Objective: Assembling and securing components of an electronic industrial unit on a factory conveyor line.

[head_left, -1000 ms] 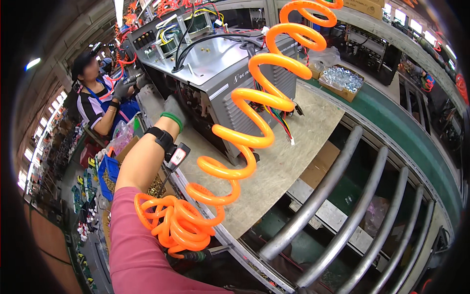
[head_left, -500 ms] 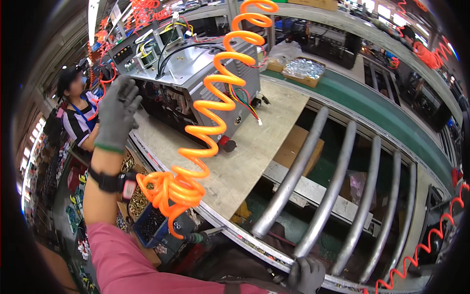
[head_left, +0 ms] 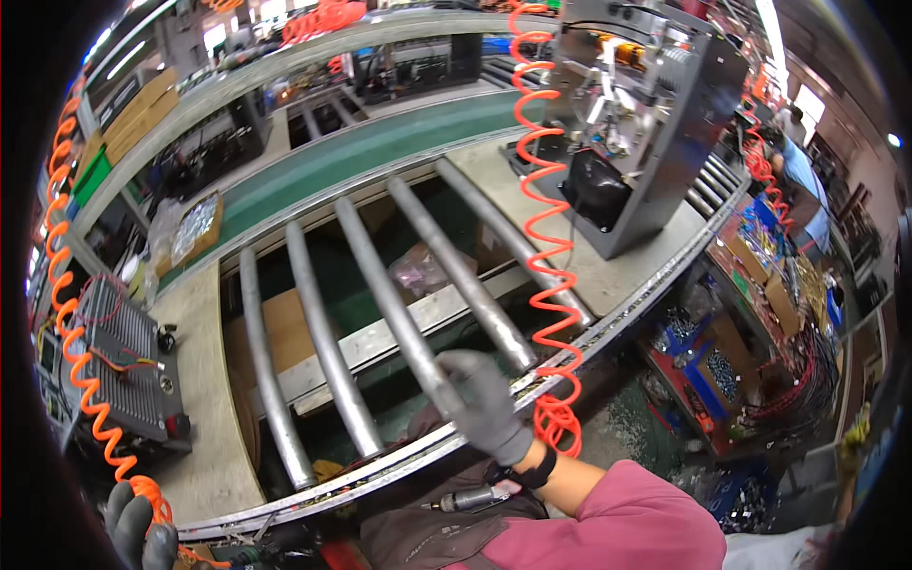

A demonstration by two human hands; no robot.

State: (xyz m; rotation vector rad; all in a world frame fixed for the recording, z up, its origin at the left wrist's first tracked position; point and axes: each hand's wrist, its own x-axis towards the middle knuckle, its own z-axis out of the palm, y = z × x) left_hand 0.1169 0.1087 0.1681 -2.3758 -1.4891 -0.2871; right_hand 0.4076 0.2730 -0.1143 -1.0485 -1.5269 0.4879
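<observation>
My right hand (head_left: 486, 407), in a grey glove with a black band at the wrist, is over the near end of a metal roller (head_left: 375, 271), beside the front rail. Its fingers are loosely bent and somewhat blurred, with no object visible in them; whether it touches the roller I cannot tell. My left hand (head_left: 141, 532), also grey-gloved, is cut off at the lower left edge. Its fingers point upward, slightly bent, next to an orange coiled air hose (head_left: 90, 389). A grey ribbed metal unit (head_left: 123, 366) with loose wires stands beyond that hand.
An upright open metal cabinet (head_left: 655, 142) with inner parts stands on a board at the right. Another orange coiled hose (head_left: 546, 247) hangs before it. A green belt (head_left: 313, 180) runs behind the rollers. Parts bins (head_left: 717, 370) are at the right; people work farther off.
The view has swung right, bringing the metal cabinet in. My left hand has dropped from beside the wired unit to the lower left. My right hand now lies farther up over a roller.
</observation>
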